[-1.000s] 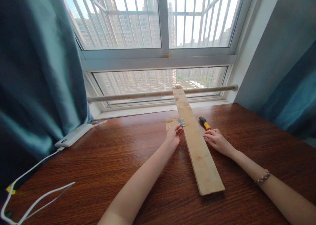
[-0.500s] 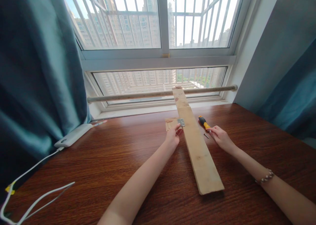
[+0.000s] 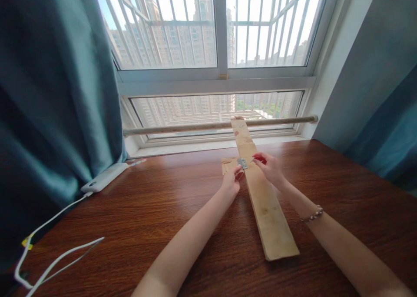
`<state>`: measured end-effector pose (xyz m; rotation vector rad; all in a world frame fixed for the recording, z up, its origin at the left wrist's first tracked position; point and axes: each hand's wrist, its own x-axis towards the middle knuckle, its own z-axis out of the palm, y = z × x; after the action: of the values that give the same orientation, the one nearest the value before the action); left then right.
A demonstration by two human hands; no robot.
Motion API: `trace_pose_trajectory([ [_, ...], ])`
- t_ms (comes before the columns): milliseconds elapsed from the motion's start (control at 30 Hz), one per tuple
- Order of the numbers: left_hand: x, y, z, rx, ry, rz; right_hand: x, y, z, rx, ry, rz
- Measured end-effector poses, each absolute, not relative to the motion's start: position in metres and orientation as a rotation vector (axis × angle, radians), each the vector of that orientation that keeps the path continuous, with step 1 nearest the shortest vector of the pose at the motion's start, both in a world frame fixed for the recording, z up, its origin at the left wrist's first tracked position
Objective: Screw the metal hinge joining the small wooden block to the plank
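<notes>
Hinge [image 3: 242,163] lies at left edge of board [image 3: 265,210], bridging onto small block [image 3: 227,163] on board's left. Left thumb tip is right at hinge's near edge, touching it; right fingertips sit just right of hinge, above board face.

Left hand [image 3: 232,180]: forearm runs up from bottom edge, angled inward, hand low by table [image 3: 130,210], just left of board. Right hand [image 3: 270,168]: forearm comes in from lower right, crosses board's right edge, wrist bent so fingers point left toward hinge. Bracelet [image 3: 314,214] on right wrist. 2 hands close together, hinge nearest both.

Left fingers: curled, thumb extended along hinge edge; cannot tell if they grip it or just press. Right fingers: thumb and index drawn nearly together, others bent; something thin and dark seems to show at the tips, too small to identify, so cannot tell if a grasp is on.

Board lies lengthwise, near end on table, far end overlapping rail [image 3: 182,127] in view; contact there unclear. Power bank [image 3: 104,176] on table at far left, well apart from hands, white cable [image 3: 54,216] trailing from it, beside curtain [image 3: 61,92].
</notes>
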<state>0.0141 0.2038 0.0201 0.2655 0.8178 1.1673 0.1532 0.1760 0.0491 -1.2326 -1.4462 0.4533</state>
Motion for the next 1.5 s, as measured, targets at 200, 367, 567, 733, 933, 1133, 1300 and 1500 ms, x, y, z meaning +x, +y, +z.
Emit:
trace_pose_trajectory([
  [200, 0.014, 0.204, 0.016, 0.264, 0.777, 1.182, 0.144, 0.182, 0.031, -1.263, -1.598, 0.296],
  [367, 0.014, 0.204, 0.016, 0.243, 0.760, 1.182, 0.142, 0.177, 0.032, -1.219, -1.771, 0.070],
  [567, 0.013, 0.203, 0.016, 0.234, 0.752, 1.189, 0.137, 0.178, 0.029, -1.166, -1.961, -0.089],
  [733, 0.013, 0.203, 0.017, 0.229, 0.751, 1.182, 0.135, 0.174, 0.032, -1.259, -2.045, -0.225],
  [933, 0.013, 0.202, 0.019, 0.237, 0.740, 1.177, 0.130, 0.170, 0.034, -1.302, -2.081, -0.238],
  [1133, 0.013, 0.202, 0.021, 0.254, 0.786, 1.170, 0.149, 0.181, 0.042, -1.320, -1.756, 0.065],
  [1300, 0.014, 0.200, 0.025, 0.221, 0.834, 1.188, 0.195, 0.191, 0.043, -1.965, -1.688, -0.103],
  [1500, 0.014, 0.200, 0.027, 0.205, 0.858, 1.199, 0.231, 0.197, 0.010, -2.257, -1.596, 0.078],
])
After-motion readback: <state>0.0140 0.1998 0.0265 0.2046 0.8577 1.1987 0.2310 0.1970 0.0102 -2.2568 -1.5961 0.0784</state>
